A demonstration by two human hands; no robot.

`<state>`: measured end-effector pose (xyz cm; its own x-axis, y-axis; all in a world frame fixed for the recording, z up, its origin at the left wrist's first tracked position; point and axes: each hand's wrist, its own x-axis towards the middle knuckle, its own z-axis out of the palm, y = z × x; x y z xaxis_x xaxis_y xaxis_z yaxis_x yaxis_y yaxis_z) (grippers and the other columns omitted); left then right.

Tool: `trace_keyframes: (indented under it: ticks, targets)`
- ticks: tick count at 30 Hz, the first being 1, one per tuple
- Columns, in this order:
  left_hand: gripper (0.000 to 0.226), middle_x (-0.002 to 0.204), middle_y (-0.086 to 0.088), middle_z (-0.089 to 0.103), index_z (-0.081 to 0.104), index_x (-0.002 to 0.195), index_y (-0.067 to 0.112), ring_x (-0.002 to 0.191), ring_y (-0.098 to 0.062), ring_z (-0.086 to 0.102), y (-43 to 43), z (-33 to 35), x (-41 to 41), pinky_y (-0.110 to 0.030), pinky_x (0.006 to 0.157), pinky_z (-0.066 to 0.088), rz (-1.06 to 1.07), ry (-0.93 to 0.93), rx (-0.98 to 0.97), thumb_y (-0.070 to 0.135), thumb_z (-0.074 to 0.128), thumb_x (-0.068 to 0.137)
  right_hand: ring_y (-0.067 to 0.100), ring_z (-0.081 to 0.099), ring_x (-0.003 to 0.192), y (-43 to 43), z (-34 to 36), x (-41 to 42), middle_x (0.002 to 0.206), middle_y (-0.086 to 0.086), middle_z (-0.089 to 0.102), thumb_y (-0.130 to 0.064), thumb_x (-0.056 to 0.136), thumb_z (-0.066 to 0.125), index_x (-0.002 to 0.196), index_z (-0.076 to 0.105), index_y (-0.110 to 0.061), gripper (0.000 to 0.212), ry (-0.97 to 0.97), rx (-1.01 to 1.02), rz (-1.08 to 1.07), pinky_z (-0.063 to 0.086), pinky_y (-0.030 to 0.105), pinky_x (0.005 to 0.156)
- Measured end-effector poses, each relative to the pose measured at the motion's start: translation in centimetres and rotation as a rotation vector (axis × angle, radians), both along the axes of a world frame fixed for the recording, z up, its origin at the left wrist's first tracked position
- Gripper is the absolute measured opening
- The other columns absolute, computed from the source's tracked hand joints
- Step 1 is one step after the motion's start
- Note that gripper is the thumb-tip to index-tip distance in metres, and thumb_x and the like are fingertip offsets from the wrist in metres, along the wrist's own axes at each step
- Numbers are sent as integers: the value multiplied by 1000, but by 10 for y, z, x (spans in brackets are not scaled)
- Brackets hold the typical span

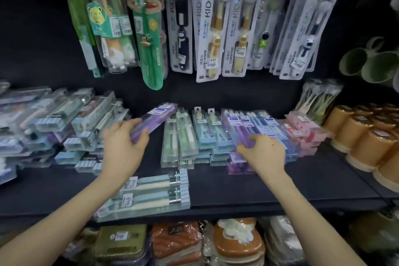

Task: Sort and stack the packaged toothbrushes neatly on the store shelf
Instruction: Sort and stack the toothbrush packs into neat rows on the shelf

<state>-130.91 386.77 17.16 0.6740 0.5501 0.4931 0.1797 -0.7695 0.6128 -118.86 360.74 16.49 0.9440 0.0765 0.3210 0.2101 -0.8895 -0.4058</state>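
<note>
My left hand (123, 144) grips a purple toothbrush pack (154, 120) and holds it tilted above the black shelf (248, 190). My right hand (262, 153) is closed on the near end of another purple pack (241, 134) lying on the purple stack. Neat rows run across the shelf: green packs (180, 142), pale blue packs (207, 134), blue packs (269, 127) and pink packs (302, 129). A loose pile of mixed clear packs (64, 119) covers the left side. Two light blue packs (151, 194) lie crosswise at the shelf's front edge, under my left forearm.
Kids' toothbrush cards (216, 28) hang on hooks above the shelf. Orange cups (367, 140) fill the right end and green mugs (371, 62) hang above them. Wrapped goods (177, 242) sit on the lower shelf.
</note>
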Motion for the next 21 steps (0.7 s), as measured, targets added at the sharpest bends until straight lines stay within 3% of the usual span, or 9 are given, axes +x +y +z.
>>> trace_keyframes:
  ticks: [4, 8, 10, 12, 14, 16, 18, 21]
  targets:
    - [31, 112, -15, 61, 64, 119, 7, 110, -34, 49, -33, 1, 21, -30, 92, 32, -117, -25, -21, 16, 63, 90, 27, 64, 90, -1, 5, 20, 85, 6, 67, -36, 83, 61, 94, 68, -9, 30, 36, -89, 47, 34, 28, 61]
    - [31, 109, -14, 60, 64, 120, 8, 106, -31, 49, -64, 2, 40, -21, 87, 26, -167, -66, -68, 15, 62, 90, 23, 63, 92, -3, 8, 27, 105, 4, 63, -53, 89, 55, 103, 68, -18, 40, -24, -319, 74, 41, 28, 67]
    - [32, 110, -12, 59, 64, 121, 9, 107, -28, 49, -79, 3, 49, -19, 87, 27, -182, -83, -121, 16, 62, 90, 23, 62, 93, -6, 9, 23, 108, 4, 62, -55, 91, 50, 105, 69, -20, 42, -78, -297, 45, 38, 28, 66]
    - [32, 112, -11, 59, 63, 122, 8, 107, -25, 49, -99, 4, 56, -18, 87, 28, -211, -127, -175, 15, 62, 90, 21, 64, 90, -8, 10, 14, 98, 1, 68, -53, 93, 49, 111, 69, -21, 42, -41, 3, 60, 38, 27, 66]
    - [32, 111, -11, 58, 63, 121, 7, 107, -23, 50, -123, 5, 61, -20, 89, 31, -276, -151, -205, 14, 63, 90, 15, 67, 77, -7, 14, 6, 86, -2, 70, -51, 91, 54, 114, 66, -20, 41, 229, 544, 176, 48, 27, 66]
    - [33, 112, -8, 56, 63, 122, 9, 109, -22, 48, -147, 3, 64, -21, 92, 32, -391, -143, -185, 14, 65, 89, 14, 69, 66, -4, 17, 1, 81, 3, 72, -36, 91, 62, 104, 67, -14, 26, 452, 1017, 244, 55, 28, 60]
    - [40, 116, -6, 53, 60, 126, 10, 112, -18, 47, -165, 0, 66, -17, 96, 31, -550, -92, -158, 18, 68, 87, 16, 68, 62, -10, 21, 4, 77, 8, 72, -13, 90, 63, 87, 67, -15, 6, 434, 1171, 177, 55, 29, 55]
    - [48, 128, -4, 53, 55, 132, 11, 120, -16, 46, -167, -8, 73, -6, 97, 24, -732, 38, -44, 31, 65, 89, 19, 66, 72, -34, 23, 22, 86, 11, 69, 1, 88, 56, 93, 67, -18, 22, 325, 1029, 39, 55, 36, 69]
